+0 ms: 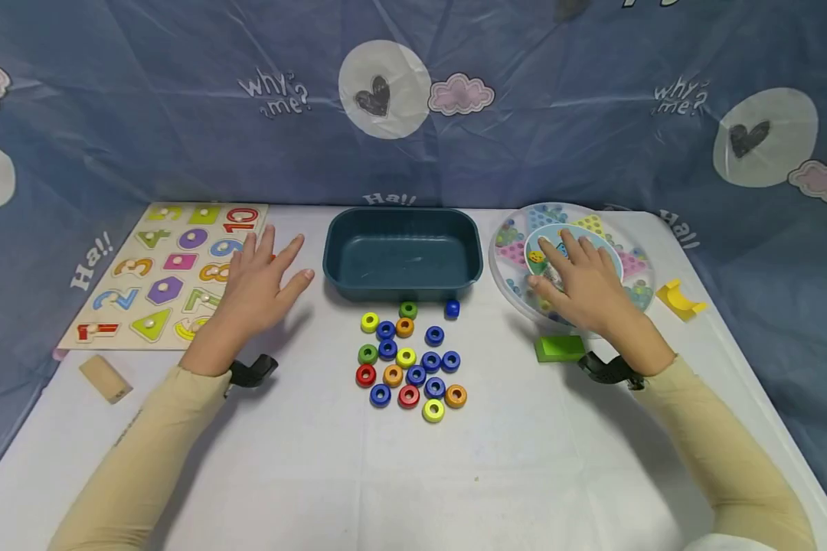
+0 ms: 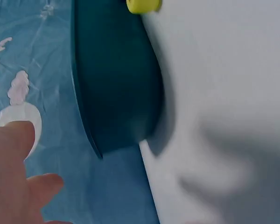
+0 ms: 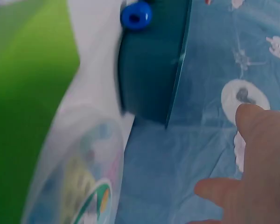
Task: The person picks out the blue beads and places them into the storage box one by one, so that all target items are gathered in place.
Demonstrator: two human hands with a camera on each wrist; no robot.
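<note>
My left hand [image 1: 258,287], fingers spread and holding nothing, hovers at the right edge of a wooden number puzzle board [image 1: 125,287]. My right hand [image 1: 582,287] is spread too, over a round clear disc [image 1: 506,287] with colored beads inside and a picture in its middle. Between the hands stands a dark teal rectangular bin [image 1: 403,264], with nothing in it. Several ring-shaped beads [image 1: 416,375] in blue, red, orange, yellow and green lie in front of it. In the left wrist view the bin [image 2: 116,79] is beyond the left fingers.
A green block [image 1: 560,349] lies below the disc, near my right wrist. A yellow curved block [image 1: 680,299] is to the disc's right. On the left, a plain wooden block [image 1: 106,379] lies in front of the puzzle board. A blue printed cloth [image 1: 524,145] hangs behind the table.
</note>
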